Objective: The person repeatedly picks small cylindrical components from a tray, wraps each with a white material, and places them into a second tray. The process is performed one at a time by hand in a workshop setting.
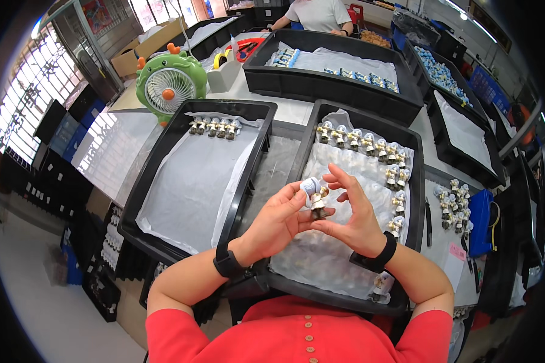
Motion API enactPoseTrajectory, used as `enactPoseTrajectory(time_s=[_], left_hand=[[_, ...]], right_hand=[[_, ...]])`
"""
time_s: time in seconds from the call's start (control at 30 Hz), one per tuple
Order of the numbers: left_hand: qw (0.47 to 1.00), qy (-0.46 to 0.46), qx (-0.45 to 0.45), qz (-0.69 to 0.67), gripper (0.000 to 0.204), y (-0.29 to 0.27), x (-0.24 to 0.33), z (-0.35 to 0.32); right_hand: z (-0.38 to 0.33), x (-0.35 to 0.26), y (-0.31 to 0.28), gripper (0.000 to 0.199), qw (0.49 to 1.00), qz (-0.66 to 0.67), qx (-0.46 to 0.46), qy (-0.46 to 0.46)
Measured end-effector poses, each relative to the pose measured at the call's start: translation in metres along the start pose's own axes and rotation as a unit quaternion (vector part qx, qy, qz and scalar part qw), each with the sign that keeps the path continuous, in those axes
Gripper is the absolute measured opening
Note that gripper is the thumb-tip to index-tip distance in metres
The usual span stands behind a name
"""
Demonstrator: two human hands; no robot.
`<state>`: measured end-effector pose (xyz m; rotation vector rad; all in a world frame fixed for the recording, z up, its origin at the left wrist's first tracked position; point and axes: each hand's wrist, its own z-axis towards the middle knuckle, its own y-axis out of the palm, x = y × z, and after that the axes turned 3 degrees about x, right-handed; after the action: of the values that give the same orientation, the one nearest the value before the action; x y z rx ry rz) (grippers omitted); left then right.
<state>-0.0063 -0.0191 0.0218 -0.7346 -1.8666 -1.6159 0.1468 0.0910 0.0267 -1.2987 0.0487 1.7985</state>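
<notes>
Between my two hands, above the tray on the right, is a small figurine point(314, 192) with a pale lilac-white head, a white and gold body and a dark base. My left hand point(277, 221) pinches it from the left, with fingertips at its head and under its base. My right hand point(358, 219) curves around its other side, thumb low near the base and fingers raised beside the head; exact contact there is partly hidden. Similar figurines point(367, 143) stand along the back and right side of the black tray point(415, 181) beneath, which is lined with white sheeting.
Left of it, another black tray point(140, 175) holds a short row of figurines point(215, 127). A green fan point(171, 85) stands behind. More figurines point(453, 206) lie at right near a blue box point(482, 224). A large tray point(333, 91) and another person point(318, 15) are beyond.
</notes>
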Motion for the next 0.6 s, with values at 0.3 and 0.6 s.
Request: enactPoseTrajectory(time_s=[0.3,0.6], left_hand=[[1.000,0.023,0.013,-0.016,0.038,-0.0036,-0.0016,0.0006],[0.998,0.042,0.039,-0.022,0.036,-0.0041,-0.0040,0.0006]], right_hand=[[-0.0004,0.0015,0.0015,0.027,0.999,-0.026,0.031,-0.013],[0.0002,0.0017,0.0022,0.024,0.999,-0.024,0.043,0.009]])
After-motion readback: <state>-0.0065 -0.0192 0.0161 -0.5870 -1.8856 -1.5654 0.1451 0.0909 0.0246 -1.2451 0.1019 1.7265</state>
